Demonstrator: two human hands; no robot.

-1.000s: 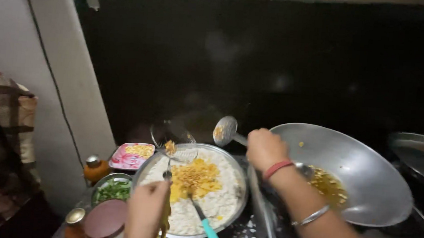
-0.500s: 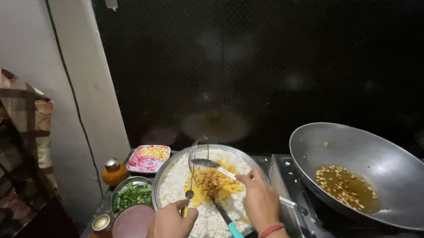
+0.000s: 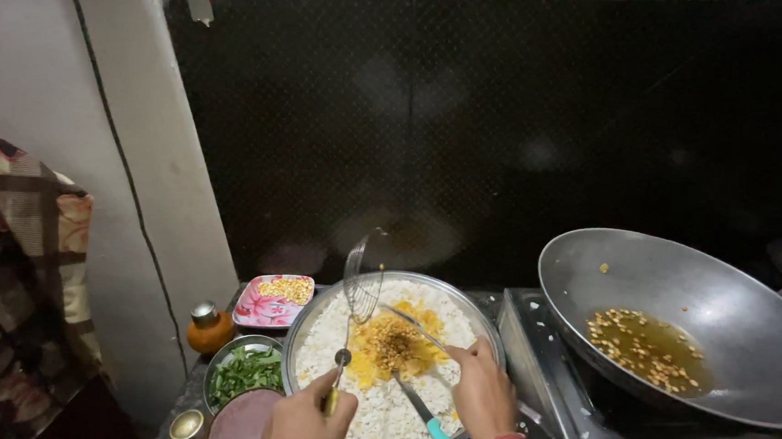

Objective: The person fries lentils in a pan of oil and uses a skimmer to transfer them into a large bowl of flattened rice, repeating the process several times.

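The left hand (image 3: 304, 420) is gripping a wire skimmer (image 3: 361, 277) tilted over the steel bowl (image 3: 311, 319) of puffed rice at six o'clock. The right hand (image 3: 482, 395) is closed on a ladle (image 3: 406, 326). Fried bits could be spilling past the rim onto the worktop.

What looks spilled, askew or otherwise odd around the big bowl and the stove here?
White flakes like those in the big bowl lie scattered on the stove top beside it, so some have spilled. One stray bit sticks high on the wok wall, away from the oil. Nothing else stands out.
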